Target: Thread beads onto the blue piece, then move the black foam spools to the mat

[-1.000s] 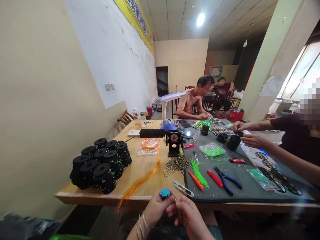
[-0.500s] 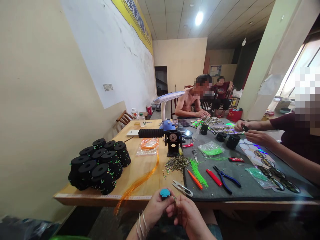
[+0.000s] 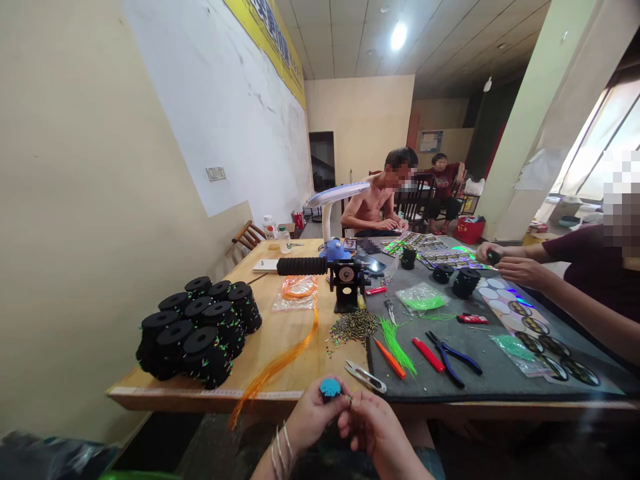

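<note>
My left hand (image 3: 313,417), with bangles on the wrist, is closed around a small blue spool (image 3: 330,387) just below the table's near edge. My right hand (image 3: 373,427) is beside it, fingers pinched at something tiny next to the spool that I cannot make out. Nearest on the wooden table (image 3: 280,340) lie thread snips (image 3: 367,377), a pile of small beads (image 3: 355,327) and a long bundle of orange strands (image 3: 280,363).
A stack of black spools (image 3: 200,327) sits at the left. A black hand-crank winder (image 3: 345,280) and a lamp (image 3: 333,207) stand mid-table. On a grey mat (image 3: 500,377) lie green strands, red tools and blue pliers (image 3: 453,357). A co-worker's hands (image 3: 505,263) work at the right; other people sit farther back.
My hands stay together at the blue spool, barely shifted. The co-worker's hands at the right have lifted a small black piece away from the black spools.
</note>
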{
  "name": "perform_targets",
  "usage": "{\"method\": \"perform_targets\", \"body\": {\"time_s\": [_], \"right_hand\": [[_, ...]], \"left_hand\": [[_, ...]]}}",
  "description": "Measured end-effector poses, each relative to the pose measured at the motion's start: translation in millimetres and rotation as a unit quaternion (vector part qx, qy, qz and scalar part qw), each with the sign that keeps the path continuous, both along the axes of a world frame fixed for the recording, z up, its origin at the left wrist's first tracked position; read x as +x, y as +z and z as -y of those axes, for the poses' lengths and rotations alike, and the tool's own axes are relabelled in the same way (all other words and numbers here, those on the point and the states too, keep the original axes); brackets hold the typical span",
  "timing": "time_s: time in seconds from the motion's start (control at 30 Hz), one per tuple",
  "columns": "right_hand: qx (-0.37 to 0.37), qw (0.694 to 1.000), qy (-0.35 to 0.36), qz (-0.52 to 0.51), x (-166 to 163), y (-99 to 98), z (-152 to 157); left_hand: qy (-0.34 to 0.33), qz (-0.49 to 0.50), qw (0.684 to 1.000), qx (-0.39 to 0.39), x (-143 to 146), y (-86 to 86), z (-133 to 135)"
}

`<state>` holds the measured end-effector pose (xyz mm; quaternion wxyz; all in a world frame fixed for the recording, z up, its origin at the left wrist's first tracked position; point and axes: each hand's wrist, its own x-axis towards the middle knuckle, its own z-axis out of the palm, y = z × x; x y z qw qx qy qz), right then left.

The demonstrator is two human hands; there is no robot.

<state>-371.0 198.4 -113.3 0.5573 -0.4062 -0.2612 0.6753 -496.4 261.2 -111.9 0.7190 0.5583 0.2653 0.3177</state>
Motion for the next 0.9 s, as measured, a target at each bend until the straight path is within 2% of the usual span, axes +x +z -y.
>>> {"method": "perform_targets", "body": {"time_s": [0.2, 0.4, 0.5, 0.57, 0.73, 0.9], "right_hand": [[0.024, 0.998, -0.019, 0.063, 4, -1.3, -1], [0.041, 0.995, -0.019, 0.091, 6, -7.7, -3], [0.036, 0.994, -0.016, 0.098, 7, -9.9, -4], [0.032, 0.995, -0.01, 0.092, 7, -9.7, -4], [0.025, 0.997, 0.002, 0.079, 9, -3.7, -1], [0.013, 0.998, 0.017, 0.059, 10, 0.1, 0]], "left_hand": [[0.113, -0.07, 0.986, 0.099, -5, 7.6, 1], [0.132, -0.115, 0.963, 0.204, -7, 15.4, 5], [0.133, -0.127, 0.955, 0.231, -7, 17.6, 5], [0.124, -0.13, 0.954, 0.239, -7, 17.3, 5], [0.106, -0.123, 0.966, 0.203, -8, 15.0, 5], [0.104, -0.106, 0.966, 0.213, -8, 16.6, 6]]}}
